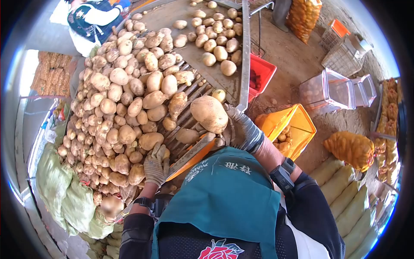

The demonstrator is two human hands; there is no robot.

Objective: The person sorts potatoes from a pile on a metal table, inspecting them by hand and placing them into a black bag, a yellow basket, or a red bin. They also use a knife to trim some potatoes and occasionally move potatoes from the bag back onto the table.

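My right hand [246,131], in a grey work glove, is closed around the right side of a large potato [209,114] above the slatted rack [196,97]. Its fingers are partly hidden by the potato. At the near edge of the potato pile [116,103], my left hand [155,167] has its gloved fingers stretched forward, touching or just beside a potato [151,141]. Nothing shows in its grasp. An orange-edged board [189,157] runs between my hands, close to my teal apron [220,194].
More potatoes [215,34] lie on the metal table beyond the slats. To the right stand a yellow crate [302,129], a red crate [263,71] and clear bins [327,90]. Green sacks [56,185] lie at left. Another person [97,19] is at the far left.
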